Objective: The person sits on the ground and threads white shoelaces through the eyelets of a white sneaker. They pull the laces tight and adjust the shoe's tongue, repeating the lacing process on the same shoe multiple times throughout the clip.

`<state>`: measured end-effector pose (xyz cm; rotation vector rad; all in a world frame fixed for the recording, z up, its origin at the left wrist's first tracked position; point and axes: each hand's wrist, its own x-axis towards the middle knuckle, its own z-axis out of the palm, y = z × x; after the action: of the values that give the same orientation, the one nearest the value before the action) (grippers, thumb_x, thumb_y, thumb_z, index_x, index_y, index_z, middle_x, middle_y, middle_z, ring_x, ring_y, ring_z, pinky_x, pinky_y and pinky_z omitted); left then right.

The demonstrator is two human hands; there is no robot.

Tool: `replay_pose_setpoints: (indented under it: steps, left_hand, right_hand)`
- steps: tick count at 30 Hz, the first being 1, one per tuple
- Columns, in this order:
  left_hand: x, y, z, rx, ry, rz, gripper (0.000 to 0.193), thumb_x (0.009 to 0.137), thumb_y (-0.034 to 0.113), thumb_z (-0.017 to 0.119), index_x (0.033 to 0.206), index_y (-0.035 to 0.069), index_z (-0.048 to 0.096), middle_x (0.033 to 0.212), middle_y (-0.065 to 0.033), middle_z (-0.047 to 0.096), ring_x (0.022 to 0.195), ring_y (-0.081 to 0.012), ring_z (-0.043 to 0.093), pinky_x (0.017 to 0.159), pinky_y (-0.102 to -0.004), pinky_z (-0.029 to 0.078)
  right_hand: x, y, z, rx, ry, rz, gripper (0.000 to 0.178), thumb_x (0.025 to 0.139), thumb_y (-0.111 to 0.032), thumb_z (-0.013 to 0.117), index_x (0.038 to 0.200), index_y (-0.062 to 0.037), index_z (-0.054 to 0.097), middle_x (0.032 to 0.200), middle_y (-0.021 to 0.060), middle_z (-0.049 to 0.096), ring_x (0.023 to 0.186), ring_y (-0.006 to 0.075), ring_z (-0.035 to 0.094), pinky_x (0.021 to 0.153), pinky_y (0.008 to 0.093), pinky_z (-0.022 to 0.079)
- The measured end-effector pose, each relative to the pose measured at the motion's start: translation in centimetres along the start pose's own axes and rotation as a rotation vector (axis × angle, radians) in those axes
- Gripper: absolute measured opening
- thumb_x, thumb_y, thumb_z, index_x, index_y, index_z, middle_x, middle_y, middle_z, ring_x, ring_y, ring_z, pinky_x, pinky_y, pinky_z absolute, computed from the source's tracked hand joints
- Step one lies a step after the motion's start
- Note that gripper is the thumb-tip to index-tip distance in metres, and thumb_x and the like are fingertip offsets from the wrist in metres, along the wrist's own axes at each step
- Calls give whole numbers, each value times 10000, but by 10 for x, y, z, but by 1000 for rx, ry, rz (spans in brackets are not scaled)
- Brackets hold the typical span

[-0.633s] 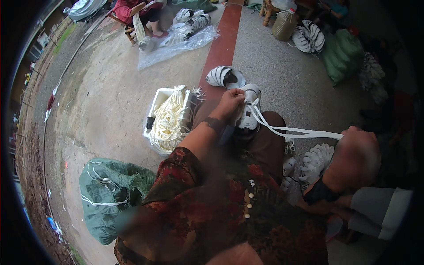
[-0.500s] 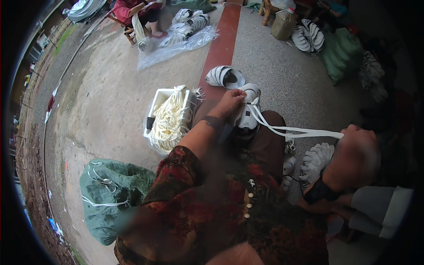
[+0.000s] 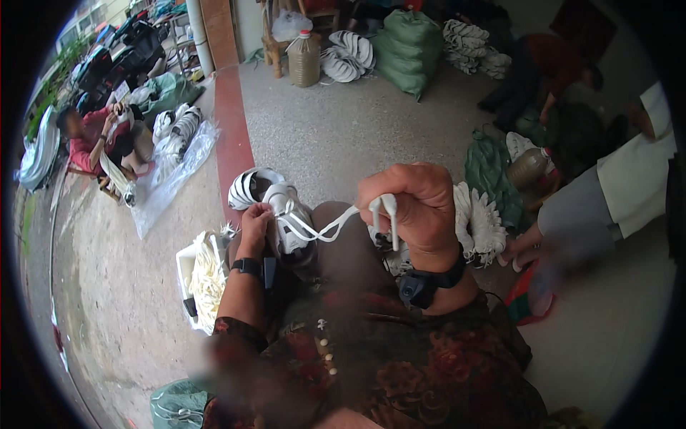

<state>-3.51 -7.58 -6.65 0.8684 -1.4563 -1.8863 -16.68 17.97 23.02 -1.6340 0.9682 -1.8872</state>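
White shoe (image 3: 289, 222) sits on our knee, left hand (image 3: 254, 225) pressed around its side. Right hand (image 3: 418, 211) pinches white lace (image 3: 325, 230) ends, now pulled up closer than before: lace slack taken in, threading progressing. Lace tub (image 3: 196, 275) on floor left.

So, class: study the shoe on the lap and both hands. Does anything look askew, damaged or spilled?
Nothing stands out. The left hand steadies the white shoe on the knee, and the right hand grips the white lace drawn from it. No damage or spill shows.
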Motion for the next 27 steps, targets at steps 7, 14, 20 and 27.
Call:
replay_pose_setpoints:
  steps: [7, 14, 20, 27]
  left_hand:
    - [-6, 0, 0, 113, 151, 110, 51, 844, 80, 576, 836, 30, 578, 697, 25, 552, 600, -57, 489, 562, -198, 393]
    - [-56, 55, 43, 190, -203, 524, 266, 870, 166, 534, 1068, -10, 560, 1016, -94, 587, 924, -198, 564, 824, -301, 437]
    - [-97, 69, 72, 505, -662, 602, 263, 881, 245, 534, 943, -9, 564, 859, -181, 565, 827, -318, 553, 747, -372, 430]
    - [-103, 59, 62, 462, -577, 675, 315, 916, 286, 482, 788, 12, 572, 659, -195, 512, 650, -380, 523, 581, -404, 414]
  right_hand:
    - [1, 3, -1, 43, -9, -52, 181, 887, -136, 570, 880, 41, 606, 629, 29, 539, 522, 67, 458, 470, 211, 356]
    - [11, 7, 1, 51, -22, -26, 120, 886, -65, 556, 871, 44, 604, 624, 29, 538, 511, 65, 457, 467, 210, 353]
    - [18, 7, 22, 31, 123, 7, 195, 837, -159, 615, 805, 27, 565, 615, 48, 515, 429, 71, 376, 422, 228, 289]
    - [37, 23, 40, 39, -347, 27, 191, 840, -175, 629, 867, 14, 627, 660, 6, 562, 530, 71, 481, 484, 213, 371]
